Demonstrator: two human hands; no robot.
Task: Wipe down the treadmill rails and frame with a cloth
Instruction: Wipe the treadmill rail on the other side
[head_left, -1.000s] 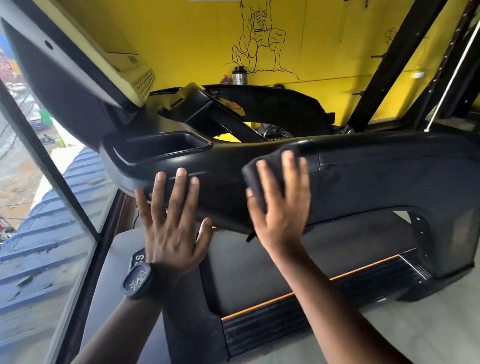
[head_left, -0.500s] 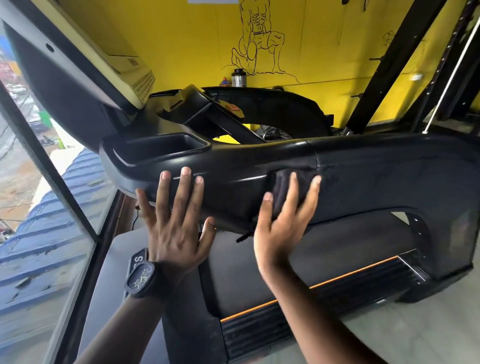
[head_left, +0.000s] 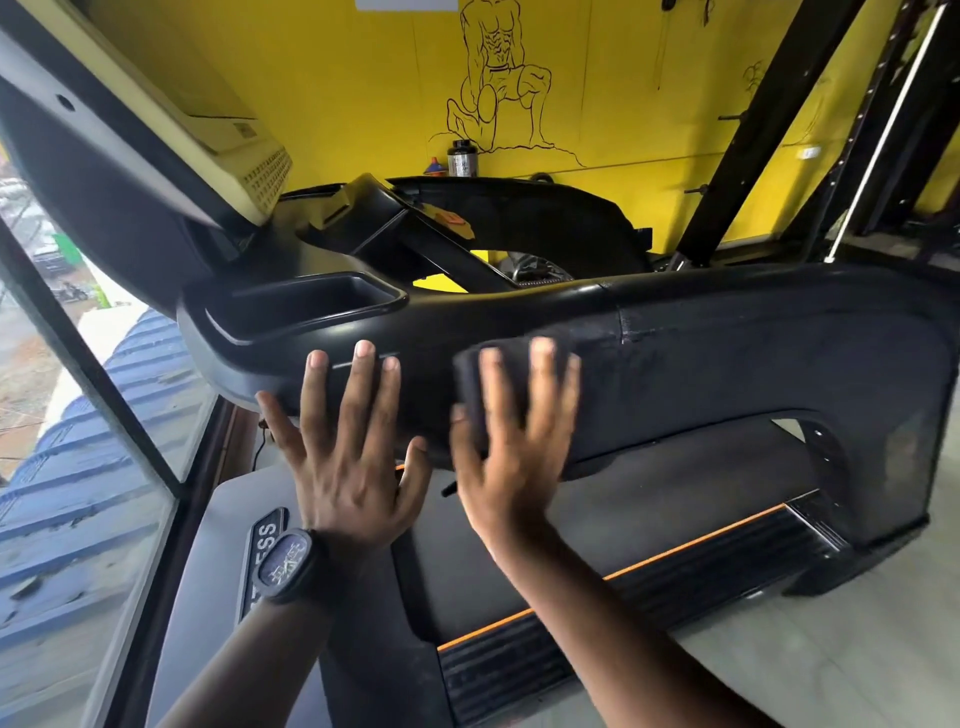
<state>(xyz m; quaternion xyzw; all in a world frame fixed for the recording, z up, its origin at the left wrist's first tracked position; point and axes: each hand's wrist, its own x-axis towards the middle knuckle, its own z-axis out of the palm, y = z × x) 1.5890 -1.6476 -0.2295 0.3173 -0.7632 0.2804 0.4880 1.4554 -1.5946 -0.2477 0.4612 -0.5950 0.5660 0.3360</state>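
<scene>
My right hand lies flat with its fingers straight and spread, pressing the dark cloth against the near face of the rail. I am not pinching the cloth, only pinning it under my palm and fingers. It shows past my fingertips and along the left edge of the hand, blurred. My left hand is also flat, with fingers straight and nothing in it. It rests on the same rail just left of the right hand, below the tray, and the two thumbs almost meet.

The rail's long axis runs left to right, from the tray out to the broad panel that curves down to the deck on the right. Most of that length lies to the right of the cloth, so I judge the right hand is the one to carry the stroke that way, along the axis. The left hand serves only as a brace.
</scene>
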